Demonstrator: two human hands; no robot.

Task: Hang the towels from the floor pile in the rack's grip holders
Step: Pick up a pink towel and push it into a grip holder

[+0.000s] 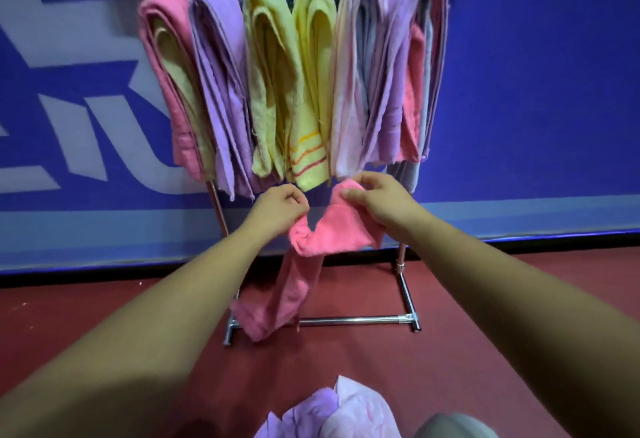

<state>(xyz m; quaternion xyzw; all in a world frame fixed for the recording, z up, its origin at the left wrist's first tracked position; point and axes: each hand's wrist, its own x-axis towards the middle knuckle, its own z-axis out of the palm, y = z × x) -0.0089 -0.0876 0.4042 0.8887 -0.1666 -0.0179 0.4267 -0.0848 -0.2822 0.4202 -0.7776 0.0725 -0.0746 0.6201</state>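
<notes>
A pink towel [322, 233] hangs between my two hands in front of the rack, its loose end trailing down to the rack's base bar. My left hand [277, 209] pinches its left corner. My right hand [377, 198] grips its upper right edge. The metal rack [349, 320] stands against the wall with several towels in its top holders: a pink one [162, 67], purple [218, 84], two yellow-green [277, 84] and two lilac bundles [394, 67]. The floor pile [332, 413] of purple and pale pink towels lies at the bottom edge, close to me.
A blue wall [536, 108] with large white lettering stands right behind the rack. The floor [104, 316] is red. A grey patch, probably my knee [450, 427], shows at the bottom right beside the pile.
</notes>
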